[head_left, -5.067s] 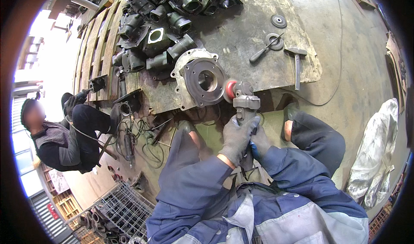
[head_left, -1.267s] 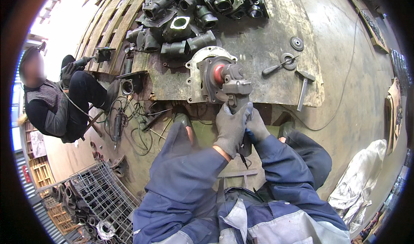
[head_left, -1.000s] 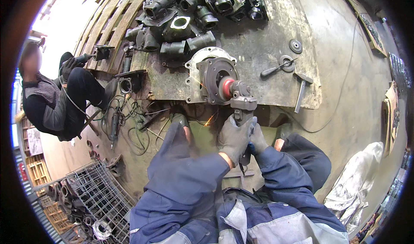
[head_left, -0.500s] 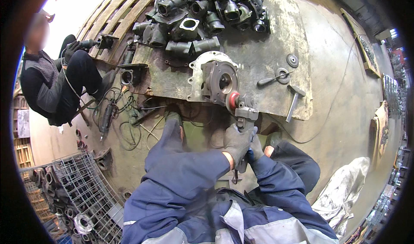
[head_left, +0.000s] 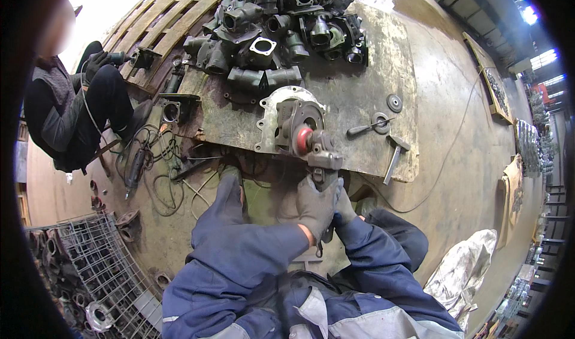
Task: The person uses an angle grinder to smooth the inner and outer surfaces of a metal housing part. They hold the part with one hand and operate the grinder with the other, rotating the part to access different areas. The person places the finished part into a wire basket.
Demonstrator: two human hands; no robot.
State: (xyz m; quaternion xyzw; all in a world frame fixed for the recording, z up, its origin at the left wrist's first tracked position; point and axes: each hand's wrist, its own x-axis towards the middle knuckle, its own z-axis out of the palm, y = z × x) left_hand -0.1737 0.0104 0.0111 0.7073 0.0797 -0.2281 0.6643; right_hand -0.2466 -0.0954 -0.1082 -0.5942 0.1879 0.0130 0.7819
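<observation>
An angle grinder [head_left: 324, 157] with a red disc [head_left: 305, 140] is held in front of me at the near edge of the table. My gloved left hand [head_left: 315, 204] wraps round its body, and my gloved right hand [head_left: 344, 206] is closed on it just to the right, partly hidden. The disc lies over the open face of a dark round metal housing [head_left: 290, 118]; whether it touches the metal I cannot tell. Behind the housing is a pale flanged plate [head_left: 263, 136] with bolt holes along its rim.
Dark castings [head_left: 263, 45] are heaped at the table's back. A hammer [head_left: 393, 159], a spare disc [head_left: 394, 103] and a pointed tool [head_left: 362, 129] lie to the right. Another person [head_left: 60, 111] works at left, near cables and a second grinder [head_left: 136, 171]. A wire cage [head_left: 108, 249] holds castings.
The grinder's disc has moved from the housing's lower right edge up and left onto its open face. Both hands stay on the grinder. The whole view has shifted slightly.
</observation>
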